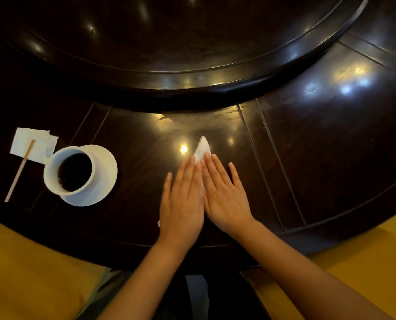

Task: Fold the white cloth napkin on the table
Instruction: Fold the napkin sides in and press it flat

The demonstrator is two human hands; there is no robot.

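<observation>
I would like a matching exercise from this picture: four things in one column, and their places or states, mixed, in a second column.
Things:
1. white napkin
2. cup
3. wooden stirrer
4. left hand

Places or states:
A. stands on a white saucer, filled with dark drink
B. lies flat, fingers straight, beside the right hand
C. mostly hidden under both hands, one pointed tip showing
D. lies partly on a paper square at far left

Pairs: 1-C, 2-A, 3-D, 4-B
</observation>
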